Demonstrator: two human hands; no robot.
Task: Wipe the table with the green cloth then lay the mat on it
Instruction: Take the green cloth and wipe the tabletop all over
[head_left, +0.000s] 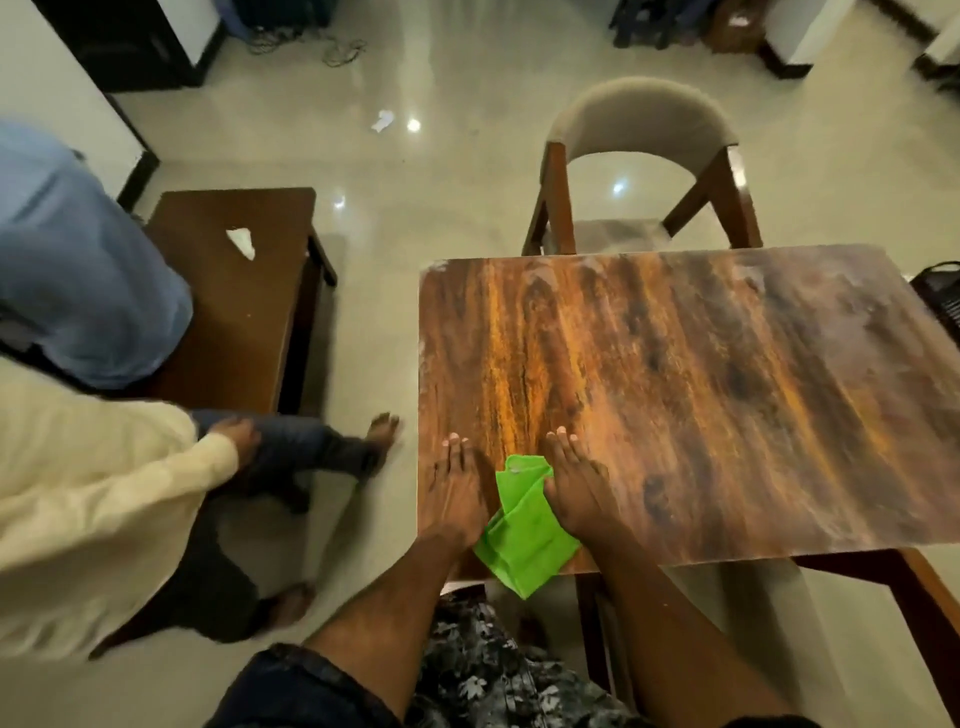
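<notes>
Both bare forearms reach forward side by side. The left hand (457, 488) and right hand (576, 483) lie palm-down, fingers straight and pointing ahead, slightly apart from each other.

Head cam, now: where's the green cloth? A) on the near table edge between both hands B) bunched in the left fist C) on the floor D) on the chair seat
A: the green cloth lies at the table's near edge, between the flat left hand and right hand.
</notes>
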